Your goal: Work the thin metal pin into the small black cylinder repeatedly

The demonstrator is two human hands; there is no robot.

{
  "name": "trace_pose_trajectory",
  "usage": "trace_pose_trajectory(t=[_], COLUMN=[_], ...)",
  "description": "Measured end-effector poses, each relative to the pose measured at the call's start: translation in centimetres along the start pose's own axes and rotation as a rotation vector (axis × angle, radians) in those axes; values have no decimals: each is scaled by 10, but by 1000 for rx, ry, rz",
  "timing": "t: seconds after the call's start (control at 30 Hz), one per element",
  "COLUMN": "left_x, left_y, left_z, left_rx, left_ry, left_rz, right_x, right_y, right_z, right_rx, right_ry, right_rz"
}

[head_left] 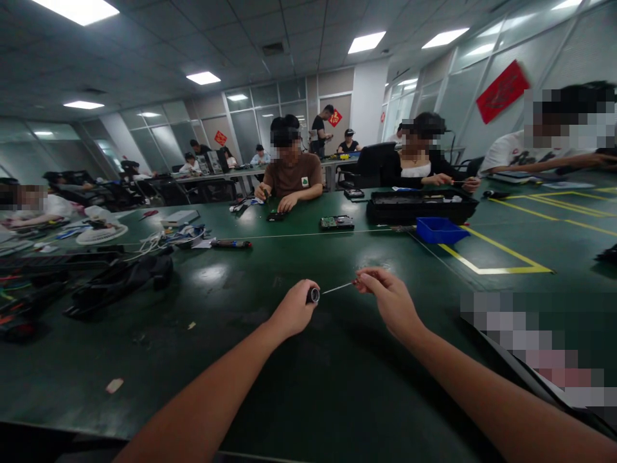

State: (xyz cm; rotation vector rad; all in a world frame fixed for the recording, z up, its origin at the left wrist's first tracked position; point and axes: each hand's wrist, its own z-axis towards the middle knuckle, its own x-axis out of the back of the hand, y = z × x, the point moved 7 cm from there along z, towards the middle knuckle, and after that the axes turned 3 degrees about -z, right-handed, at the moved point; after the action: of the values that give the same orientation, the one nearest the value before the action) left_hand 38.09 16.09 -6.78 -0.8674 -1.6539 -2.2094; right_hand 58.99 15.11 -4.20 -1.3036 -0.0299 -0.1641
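My left hand is closed in a fist around a small dark screwdriver handle, whose round end points right. A thin metal bit runs from that end to my right hand, which pinches its far tip between thumb and fingers. Both hands are held out above the green table, about level with each other. Both forearms reach in from the bottom edge of the head view.
Across the table sit several people working on small devices. A blue bin, a black tray and a circuit board lie at the far side. Black bags and cables are at left. Yellow tape lines mark the right.
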Motion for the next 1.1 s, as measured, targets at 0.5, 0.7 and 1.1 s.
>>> trace_pose_trajectory(t=[0.5,0.7,1.1], left_x=[7,8,9], left_y=[9,15,16], left_z=[-1,-3,-3], left_rx=[-106,-135,-153], left_ry=[87,72,66], left_rz=[20,71,144], right_x=[-9,-13,-15], right_y=[-18,-23,-16], right_z=[-9,-14,-14], right_rx=[77,161,143], right_ry=[-73,-104,-87], right_rz=[-320,-341,-317])
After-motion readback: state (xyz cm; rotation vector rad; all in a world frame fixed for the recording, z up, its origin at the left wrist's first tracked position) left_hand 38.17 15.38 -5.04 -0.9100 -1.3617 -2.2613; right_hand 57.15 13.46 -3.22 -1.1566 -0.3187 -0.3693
